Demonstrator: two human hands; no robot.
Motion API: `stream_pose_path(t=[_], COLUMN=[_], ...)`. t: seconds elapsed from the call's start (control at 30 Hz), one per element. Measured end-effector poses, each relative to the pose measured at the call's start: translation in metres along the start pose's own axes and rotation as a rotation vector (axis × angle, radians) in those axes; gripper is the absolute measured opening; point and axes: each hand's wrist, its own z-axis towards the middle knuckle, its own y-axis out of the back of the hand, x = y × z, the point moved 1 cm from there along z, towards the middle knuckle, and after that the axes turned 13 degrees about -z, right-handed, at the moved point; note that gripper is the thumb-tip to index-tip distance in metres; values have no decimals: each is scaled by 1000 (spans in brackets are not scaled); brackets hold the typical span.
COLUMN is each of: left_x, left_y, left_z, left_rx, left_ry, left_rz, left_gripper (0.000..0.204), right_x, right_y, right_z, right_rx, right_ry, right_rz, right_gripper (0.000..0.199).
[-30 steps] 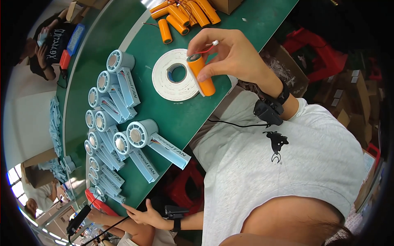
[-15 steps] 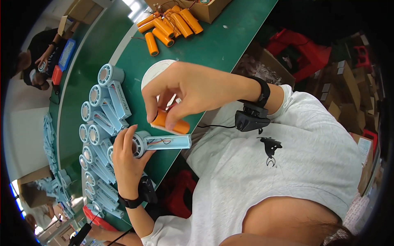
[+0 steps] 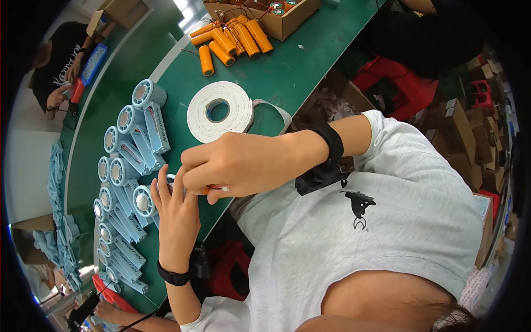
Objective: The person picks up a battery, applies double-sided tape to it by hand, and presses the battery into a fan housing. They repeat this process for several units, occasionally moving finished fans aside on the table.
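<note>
My left hand point(image 3: 180, 216) is closed around a light blue handheld fan, of which only a bit of the round head point(image 3: 170, 178) shows between the fingers. Bent over it from above, my right hand point(image 3: 238, 163) has its fingertips pinched together against the left fingers. A sliver of an orange cylindrical battery point(image 3: 206, 190) peeks out under the right fingers, with thin red wire and a small white connector point(image 3: 225, 188) by the thumb. The fan's handle and most of the battery are hidden behind the hands. Beyond the right hand lies a white tape roll point(image 3: 196, 113), its loose strip curling aside.
Rows of light blue fans point(image 3: 128, 172) lie left of my hands on the green table point(image 3: 177, 66). Orange batteries point(image 3: 224, 41) are piled near a cardboard box point(image 3: 298, 19). Another person point(image 3: 61, 66) works across the table. A red stool point(image 3: 398, 88) stands beyond the table edge.
My right hand has brought the battery down and left onto the fan, so both are now mostly covered. The tape roll has come into full view.
</note>
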Motion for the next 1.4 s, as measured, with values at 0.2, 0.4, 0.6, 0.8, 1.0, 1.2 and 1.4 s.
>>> stream_pose_path(t=[0.2,0.4,0.6,0.8,1.0,1.2,1.4], left_x=[-3,10,2,2,19,21,19], left_y=[-6,-9,-10,-9,-12,-14,-14], left_z=[1,-7,-3,-1,-10,-7,-3], left_rx=[-129,-204,-251,-260,-391,-492,-491], left_ry=[53,90,26,-2,168,317,267], left_rz=[-190,-483,-291,-239,-854,-1088,-964], left_gripper=[22,16,14,13,6,3,2], right_x=[0,6,2,3,0,-11,-14], right_y=[-4,-2,11,21,11,-3,-8], right_z=[-13,-22,-12,-1,7,23,46], right_rx=[-53,123,302,421,557,533,838], right_ry=[127,115,104,151,192,204,247], right_rz=[-278,-410,-260,-221,-388,-337,-372], right_gripper=[15,17,20,22,18,11,15])
